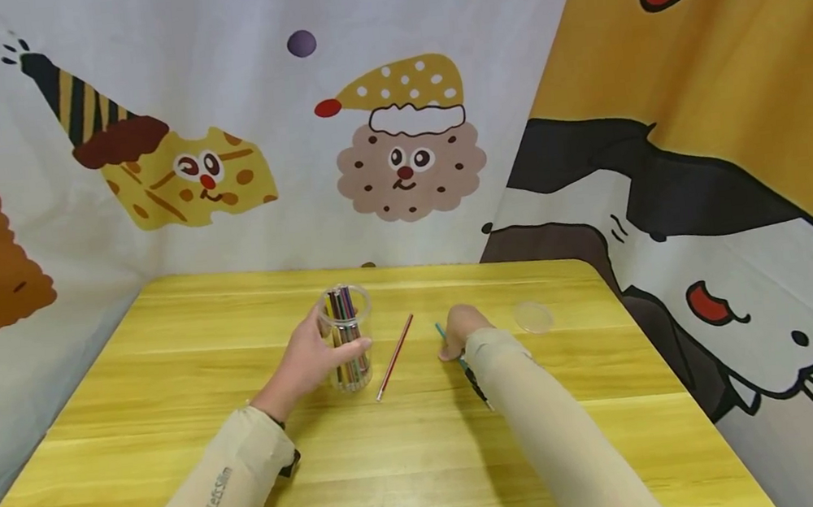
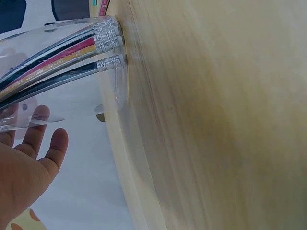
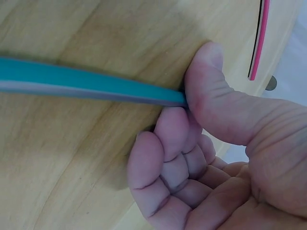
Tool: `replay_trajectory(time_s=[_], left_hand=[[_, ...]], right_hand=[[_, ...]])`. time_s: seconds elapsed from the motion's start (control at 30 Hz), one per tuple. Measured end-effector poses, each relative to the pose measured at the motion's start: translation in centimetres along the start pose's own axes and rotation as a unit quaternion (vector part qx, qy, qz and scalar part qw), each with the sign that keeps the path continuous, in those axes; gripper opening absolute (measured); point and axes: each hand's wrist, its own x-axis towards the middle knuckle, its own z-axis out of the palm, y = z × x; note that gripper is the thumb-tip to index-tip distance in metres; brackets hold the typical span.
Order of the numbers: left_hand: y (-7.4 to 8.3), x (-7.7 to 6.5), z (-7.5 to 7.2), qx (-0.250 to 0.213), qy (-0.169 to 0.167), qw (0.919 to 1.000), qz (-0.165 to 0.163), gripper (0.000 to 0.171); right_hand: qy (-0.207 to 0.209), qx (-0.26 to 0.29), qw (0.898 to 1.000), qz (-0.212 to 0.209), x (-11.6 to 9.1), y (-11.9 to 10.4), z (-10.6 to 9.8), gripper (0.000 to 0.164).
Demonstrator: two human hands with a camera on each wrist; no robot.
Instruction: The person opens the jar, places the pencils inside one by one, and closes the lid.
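A clear plastic jar full of pencils stands upright on the table. My left hand holds its left side, thumb across the front and fingers behind. Through the jar wall in the left wrist view, the pencils' lower ends show near the base. To the right, my right hand pinches a teal pencil between thumb and fingertips, low over the table. Part of that pencil is hidden by the hand and sleeve in the head view. Between jar and right hand lies a red pencil, slanted.
A round clear lid lies flat on the wooden table, right of my right hand. The table's far edge meets a curtain printed with cartoon figures, which also hangs along the right side.
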Motion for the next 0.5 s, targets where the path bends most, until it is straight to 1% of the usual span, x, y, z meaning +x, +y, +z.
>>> replay_trajectory(time_s=[0.13,0.3,0.5], left_hand=[[0.06,0.01,0.16,0.005,0.007,1.0000,-0.003,0.085],[-0.24,-0.11,0.39,-0.005,0.010,0.9999,-0.001,0.086],[-0.29,-0.06,0.49,-0.017,0.011,0.9998,0.002,0.084]], right_hand=[[0.001,0.004,1.000,0.006,-0.23,0.00,0.00,0.040],[-0.001,0.018,1.000,-0.003,-0.62,-0.01,0.11,0.037],[-0.011,0.054,0.998,-0.002,-0.99,-0.20,0.11,0.035]])
